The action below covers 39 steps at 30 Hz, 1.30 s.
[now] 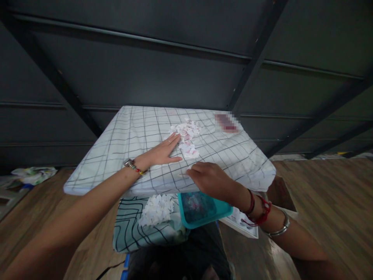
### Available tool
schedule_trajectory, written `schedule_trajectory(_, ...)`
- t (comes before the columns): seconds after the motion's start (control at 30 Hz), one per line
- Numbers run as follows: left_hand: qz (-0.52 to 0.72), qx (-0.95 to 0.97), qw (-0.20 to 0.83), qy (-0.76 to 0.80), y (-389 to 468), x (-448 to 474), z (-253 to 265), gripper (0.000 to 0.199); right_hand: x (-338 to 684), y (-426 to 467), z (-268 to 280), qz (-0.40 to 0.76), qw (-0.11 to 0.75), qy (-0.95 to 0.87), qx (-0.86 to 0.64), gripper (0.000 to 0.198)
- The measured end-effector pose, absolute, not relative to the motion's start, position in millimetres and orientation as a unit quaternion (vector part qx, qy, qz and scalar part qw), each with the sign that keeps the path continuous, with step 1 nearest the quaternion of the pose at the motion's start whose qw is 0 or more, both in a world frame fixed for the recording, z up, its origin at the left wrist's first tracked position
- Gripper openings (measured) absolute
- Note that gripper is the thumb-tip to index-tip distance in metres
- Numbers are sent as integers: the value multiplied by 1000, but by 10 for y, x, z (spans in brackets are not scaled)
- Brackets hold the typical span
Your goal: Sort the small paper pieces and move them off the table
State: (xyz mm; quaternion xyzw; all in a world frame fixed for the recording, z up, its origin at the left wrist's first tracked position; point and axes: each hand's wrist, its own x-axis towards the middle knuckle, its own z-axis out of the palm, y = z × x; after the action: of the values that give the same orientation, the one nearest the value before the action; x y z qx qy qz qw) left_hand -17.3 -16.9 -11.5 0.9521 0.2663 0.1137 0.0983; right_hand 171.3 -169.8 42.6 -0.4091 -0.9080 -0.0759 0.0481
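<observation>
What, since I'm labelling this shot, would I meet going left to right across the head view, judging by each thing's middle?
Crumpled patterned bundle → left hand → upper pile of white scraps → right hand → pixelated dark-red item → brown box.

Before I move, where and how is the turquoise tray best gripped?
Probably by the near rim of the turquoise tray, coming from the wearer's side: that edge shows uncovered. White scraps lie to its left, the tablecloth borders its far side, and the right hand overlaps that far edge in view.
</observation>
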Motion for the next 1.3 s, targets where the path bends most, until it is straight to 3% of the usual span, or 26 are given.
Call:
schedule_trajectory(0.2, 120, 952, 100, 265, -148, -174, -145, 86, 1544, -1737, 486, -102, 35, -925, -364, 16)
schedule_trajectory(0.37, 125, 951, 102, 265, -135, -183, -161, 85, 1538, -1712, 476, -112, 51, -903, -412, 17)
schedule_trajectory(1.0, 130, 948, 111, 269, -90, -294, -182, 79, 1268, -1928, 349, -59, 46, -915, -397, 14)
schedule_trajectory(1.3, 85, 960, 72, 258, -165, -299, -154, 67, 1925, -1823, 349, -48, 148, -856, -493, 19)
